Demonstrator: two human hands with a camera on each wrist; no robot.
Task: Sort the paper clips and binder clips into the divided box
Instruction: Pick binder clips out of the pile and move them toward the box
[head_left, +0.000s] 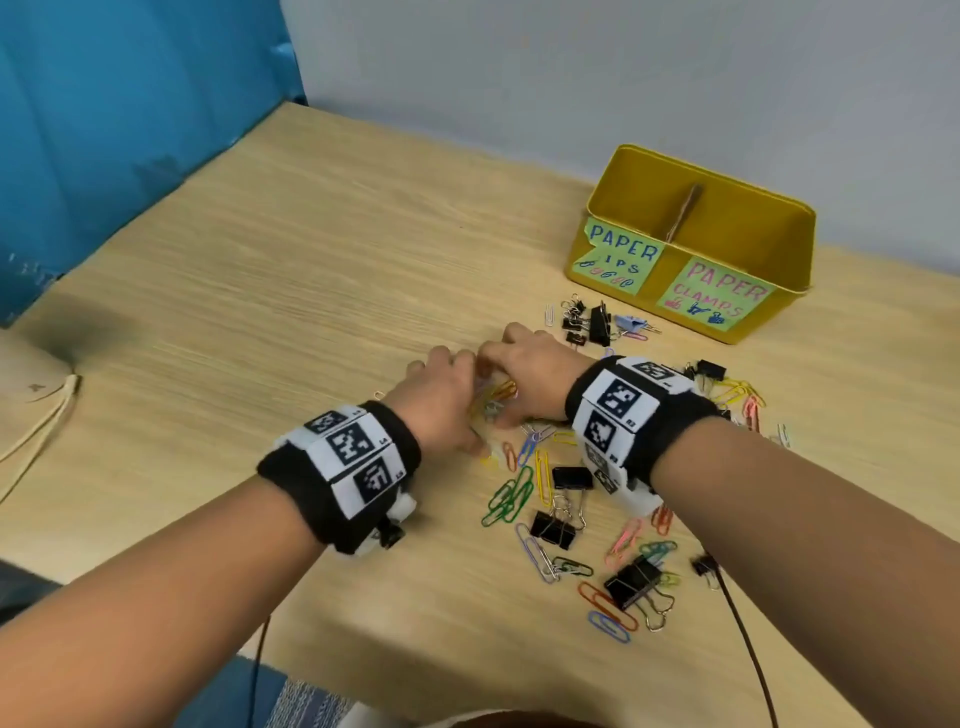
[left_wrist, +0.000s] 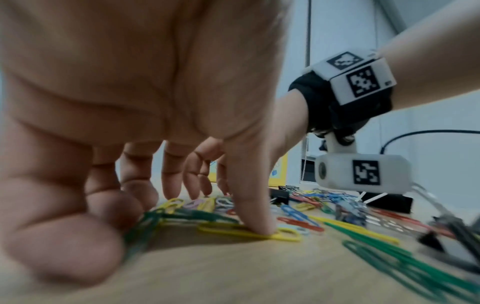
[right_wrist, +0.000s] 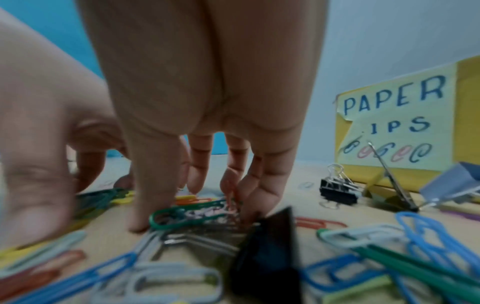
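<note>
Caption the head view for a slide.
Both hands gather coloured paper clips on a wooden table near a yellow divided box.

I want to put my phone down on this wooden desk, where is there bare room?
The wooden desk lies bare left of both hands and behind them toward the wall. Crowded: from the yellow divided box down the right side, coloured paper clips and black binder clips.

Divided box (head_left: 691, 244) stands behind scattered clips (head_left: 561, 499).
</note>
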